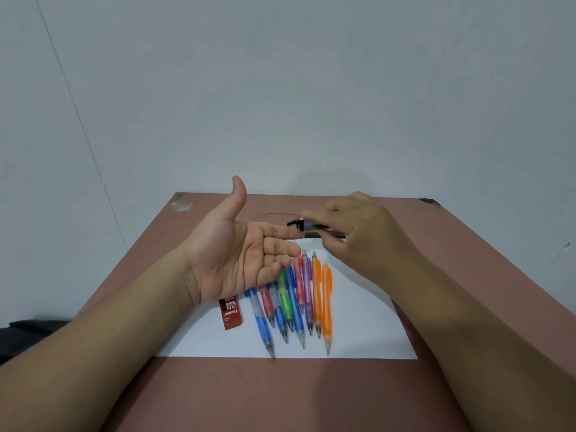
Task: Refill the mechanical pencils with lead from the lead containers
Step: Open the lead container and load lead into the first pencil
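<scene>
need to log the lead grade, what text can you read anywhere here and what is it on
"2B": on the red lead container, lying on the white paper left of the pencils.
"Faster": brand on the same red container.
Smaller print beneath it: too small to read.
Dark lead container held in the right hand: blurred, nothing readable.
Pencils: no legible text.

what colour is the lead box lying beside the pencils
Red lead box with white "2B" print, in the head view.

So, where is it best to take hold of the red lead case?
Pinch the red lead case across its long sides near the near end, coming from above. It lies flat on the paper, its far end under the left hand, with free space on both sides.
</scene>
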